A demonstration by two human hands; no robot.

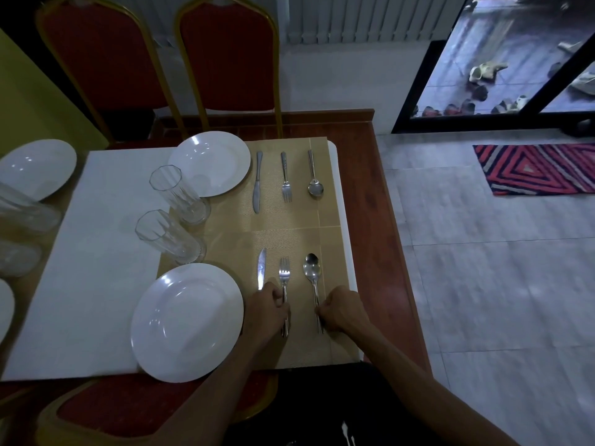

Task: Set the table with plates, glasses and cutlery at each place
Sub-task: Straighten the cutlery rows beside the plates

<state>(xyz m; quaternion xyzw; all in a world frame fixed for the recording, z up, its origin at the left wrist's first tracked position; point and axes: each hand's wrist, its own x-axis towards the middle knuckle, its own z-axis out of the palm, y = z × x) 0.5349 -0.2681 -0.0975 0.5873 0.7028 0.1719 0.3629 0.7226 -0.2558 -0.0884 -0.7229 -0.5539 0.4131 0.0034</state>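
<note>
At the near place a white plate (pixel 186 321) lies on a tan placemat (pixel 296 239), with a knife (pixel 261 267), a fork (pixel 284 275) and a spoon (pixel 312 270) in a row to its right. My left hand (pixel 269 312) is closed on the fork's handle and covers the knife's handle. My right hand (pixel 343 312) pinches the spoon's handle. A clear glass (pixel 170 236) stands beyond the plate. The far place has a plate (pixel 209 162), a glass (pixel 178 194), a knife (pixel 257 181), a fork (pixel 286 177) and a spoon (pixel 314 175).
A white runner (pixel 96 252) covers the middle of the wooden table (pixel 376 201). More plates (pixel 35 169) and glasses (pixel 19 217) sit at the left. Two red chairs (pixel 225 56) stand at the far side, another (pixel 135 410) below me. A striped rug (pixel 541 169) lies on the tiled floor.
</note>
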